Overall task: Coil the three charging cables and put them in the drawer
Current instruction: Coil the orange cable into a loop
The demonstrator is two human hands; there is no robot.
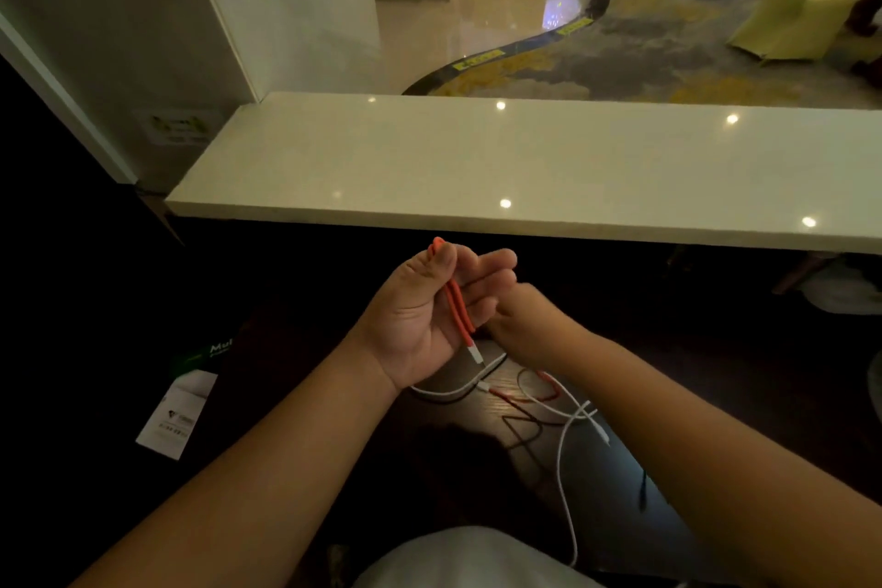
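Observation:
My left hand (429, 315) is raised palm-up over the dark desk, gripping a folded loop of the orange cable (456, 301); its white plug hangs below the palm. My right hand (525, 320) is pressed against the left one, fingers curled toward the same cable; its fingertips are hidden. A white cable (565, 454) lies loose on the desk under my right forearm, tangled with a thin red cable (525, 415). No drawer shows in this view.
A pale stone counter (525, 158) runs across just beyond my hands, above the dark desk (453, 444). A white leaflet (176, 415) lies at the lower left. Beyond the counter are a glossy floor and patterned carpet.

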